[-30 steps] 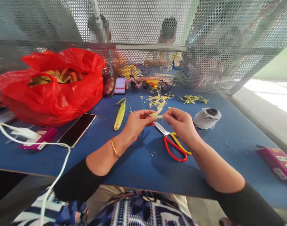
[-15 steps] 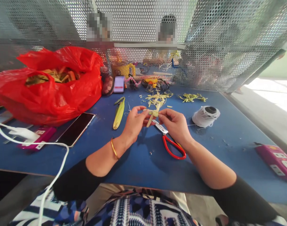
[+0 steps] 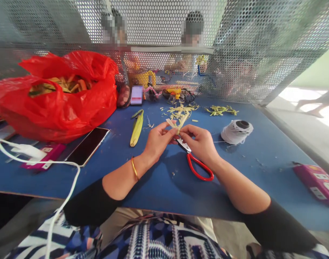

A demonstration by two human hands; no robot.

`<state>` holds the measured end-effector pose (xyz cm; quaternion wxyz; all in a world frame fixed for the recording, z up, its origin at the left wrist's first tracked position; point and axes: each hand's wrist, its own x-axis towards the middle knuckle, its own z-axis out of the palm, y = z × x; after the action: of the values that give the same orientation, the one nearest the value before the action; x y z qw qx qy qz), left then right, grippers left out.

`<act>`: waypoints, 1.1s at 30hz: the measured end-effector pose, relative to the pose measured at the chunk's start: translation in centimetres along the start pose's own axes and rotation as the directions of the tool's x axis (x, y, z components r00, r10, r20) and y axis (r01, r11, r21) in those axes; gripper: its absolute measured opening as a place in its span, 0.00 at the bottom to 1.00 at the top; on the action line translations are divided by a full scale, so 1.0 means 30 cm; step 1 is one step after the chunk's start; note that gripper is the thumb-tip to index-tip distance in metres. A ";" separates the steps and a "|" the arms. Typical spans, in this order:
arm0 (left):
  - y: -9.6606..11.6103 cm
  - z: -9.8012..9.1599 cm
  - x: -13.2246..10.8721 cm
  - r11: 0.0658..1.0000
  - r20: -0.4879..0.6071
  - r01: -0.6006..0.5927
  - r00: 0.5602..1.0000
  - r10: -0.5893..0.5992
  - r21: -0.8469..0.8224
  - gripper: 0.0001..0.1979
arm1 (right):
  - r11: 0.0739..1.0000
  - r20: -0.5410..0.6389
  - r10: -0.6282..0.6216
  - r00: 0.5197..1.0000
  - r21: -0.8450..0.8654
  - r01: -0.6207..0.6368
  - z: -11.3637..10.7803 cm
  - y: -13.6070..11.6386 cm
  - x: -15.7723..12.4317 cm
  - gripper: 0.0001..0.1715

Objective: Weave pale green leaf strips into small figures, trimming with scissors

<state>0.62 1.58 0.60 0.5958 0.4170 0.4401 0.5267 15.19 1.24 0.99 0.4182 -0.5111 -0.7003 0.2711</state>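
Between my two hands is a small piece of folded pale-green leaf strips (image 3: 177,126), its loose ends pointing up and away. My left hand (image 3: 159,141) pinches it from the left, thumb and fingers together. From the other side my right hand (image 3: 200,141) pinches the same piece, so its lower part is hidden by the fingertips. Red-handled scissors (image 3: 200,172) lie on the blue table just below, blades partly under my right hand. A yellow-green corn husk (image 3: 137,128) rests left of my left hand. Cut strips (image 3: 182,110) are scattered beyond the fingers.
A large red plastic bag (image 3: 99,97) of dried husks fills the left. Nearby lie a dark phone (image 3: 88,146), a power strip (image 3: 47,156) and a white cable (image 3: 77,176). A white thread spool (image 3: 236,133) and a pink box (image 3: 316,183) stand right. A perforated screen (image 3: 159,30) closes the back.
The leaf strip piece has turned in my fingers; its ends now point up instead of down. Both hands have closed in on each other. Beyond the screen, a person's hand has come up.
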 end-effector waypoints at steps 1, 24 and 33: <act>0.003 -0.001 0.000 1.000 0.021 -0.006 1.000 0.006 0.003 0.19 | 1.000 0.009 0.005 1.000 0.013 -0.005 -0.002 -0.002 0.001 0.10; -0.005 -0.012 0.002 0.962 0.101 0.232 0.964 -0.248 0.145 0.11 | 0.840 0.030 0.299 0.954 0.465 -0.278 0.019 0.020 0.021 0.19; 0.005 -0.014 -0.006 0.952 0.201 0.239 0.940 -0.276 0.192 0.05 | 0.843 -0.065 0.291 0.955 0.489 -0.224 0.027 0.048 0.025 0.17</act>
<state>0.16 1.44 0.66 0.6693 0.4603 0.4627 0.3551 15.11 2.46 -0.34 0.5375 -0.4991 -0.5067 0.4531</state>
